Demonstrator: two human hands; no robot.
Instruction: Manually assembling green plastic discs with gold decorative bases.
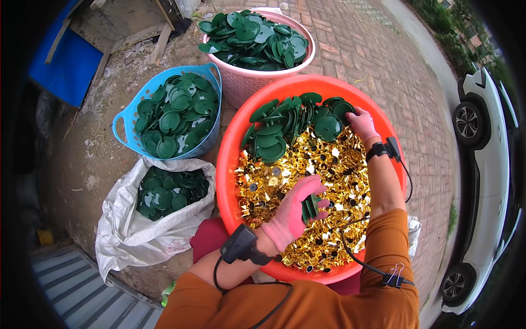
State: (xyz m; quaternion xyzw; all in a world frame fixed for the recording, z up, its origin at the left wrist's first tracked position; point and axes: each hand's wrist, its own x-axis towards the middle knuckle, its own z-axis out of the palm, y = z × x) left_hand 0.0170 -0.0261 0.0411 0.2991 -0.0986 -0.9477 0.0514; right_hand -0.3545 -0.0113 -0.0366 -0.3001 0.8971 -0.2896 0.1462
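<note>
A wide orange-red basin [227, 175] in front of me holds small shiny gold metal pieces [329, 175], some with black round parts. Along its far side lies a heap of flat green plastic discs [268, 140]. Over the near part of the gold pieces, my left hand [293, 214], in a pink glove, is closed around a small stack of green discs [311, 208]. At the far right of the heap, my pink-gloved right hand [364, 125] has its fingertips closed on the edge of a green disc [343, 108]. Its lower fingers are partly hidden.
More green discs fill a pink basket [235, 85] behind the basin, a blue basket [123, 129] to the left and a white woven sack [123, 219] below that. A wooden frame [123, 24] stands far left. A white car [485, 186] is parked at the right beyond brick paving.
</note>
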